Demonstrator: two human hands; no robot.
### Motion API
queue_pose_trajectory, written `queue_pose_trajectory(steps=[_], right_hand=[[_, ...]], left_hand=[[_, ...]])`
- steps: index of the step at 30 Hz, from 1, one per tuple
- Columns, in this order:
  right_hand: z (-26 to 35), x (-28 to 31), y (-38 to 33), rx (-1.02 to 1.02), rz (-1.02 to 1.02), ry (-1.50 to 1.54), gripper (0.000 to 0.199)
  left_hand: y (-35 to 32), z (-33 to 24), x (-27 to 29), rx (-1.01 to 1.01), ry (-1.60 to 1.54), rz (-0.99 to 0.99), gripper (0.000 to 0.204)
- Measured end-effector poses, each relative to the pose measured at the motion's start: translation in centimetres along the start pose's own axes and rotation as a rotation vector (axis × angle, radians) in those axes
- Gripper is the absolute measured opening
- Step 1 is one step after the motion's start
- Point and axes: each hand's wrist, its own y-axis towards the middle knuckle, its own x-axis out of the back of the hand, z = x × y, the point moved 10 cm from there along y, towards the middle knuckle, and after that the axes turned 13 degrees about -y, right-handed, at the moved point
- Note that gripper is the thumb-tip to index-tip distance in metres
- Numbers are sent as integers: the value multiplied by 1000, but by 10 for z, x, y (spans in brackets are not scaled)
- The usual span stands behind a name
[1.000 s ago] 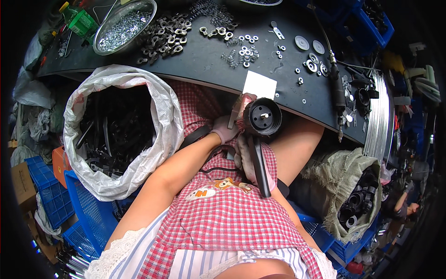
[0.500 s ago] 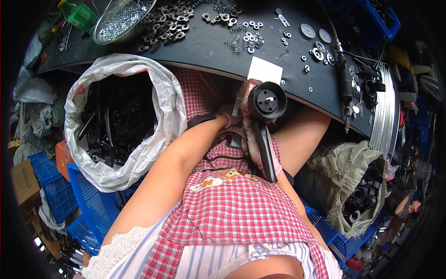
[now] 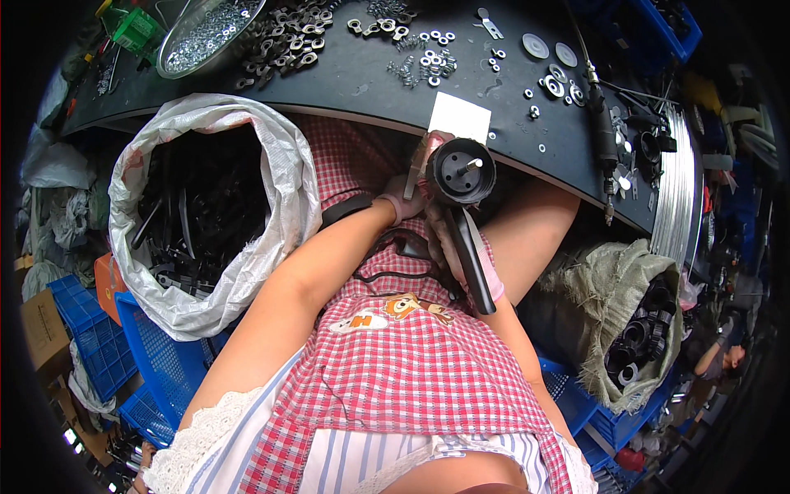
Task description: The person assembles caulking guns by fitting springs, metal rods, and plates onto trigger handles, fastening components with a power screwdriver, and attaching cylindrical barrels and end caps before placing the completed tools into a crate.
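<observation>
A black round-headed part with a long handle point(image 3: 471, 251) is held up over my lap, at the front edge of the bench. Its ribbed round head point(image 3: 453, 177) faces up, with small holes and a bright metal rod point(image 3: 473, 165) standing out of the middle. My gloved right hand point(image 3: 448, 247) is closed round the part below the head, along the handle. From the left, my gloved left hand point(image 3: 403, 206) grips it behind the head, its fingers partly hidden. A flat grey metal strip point(image 3: 414, 174) shows beside the left hand. A white card point(image 3: 459, 117) lies just beyond the head.
On the bench lie metal clamps point(image 3: 288, 45), springs and nuts point(image 3: 432, 66), washers point(image 3: 535, 45) and a black air tool point(image 3: 606, 136). A bowl of nuts point(image 3: 210, 37) stands far left. Sacks of black parts flank me, one white point(image 3: 292, 181), one green point(image 3: 576, 288).
The metal rod now stands out longer from the round head, which has tilted a little. The whole view has shifted slightly. Both hands keep their hold.
</observation>
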Motion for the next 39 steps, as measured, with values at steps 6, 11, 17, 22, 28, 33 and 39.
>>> queue_pose_trajectory(steps=[6, 11, 17, 22, 28, 33, 39], right_hand=[[85, 58, -12, -174, 54, -1028, 32], [212, 74, 53, 612, -572, -947, 19], [201, 42, 122, 707, -395, -1326, 16], [219, 41, 85, 836, -369, -1131, 11], [218, 26, 1, 658, -85, -808, 14], [211, 24, -13, 683, -119, -927, 16], [216, 14, -18, 800, -60, -1032, 16]], left_hand=[[-40, -38, 27, 211, 443, 37, 43], [-92, -135, 76, 223, 428, 239, 30], [-109, -247, 166, -589, -348, -705, 24], [-67, -244, 137, -554, -102, -520, 34], [-67, -235, 135, -560, -132, -492, 34], [-62, -230, 134, -575, -112, -486, 38], [-64, -231, 134, -629, -163, -488, 38]])
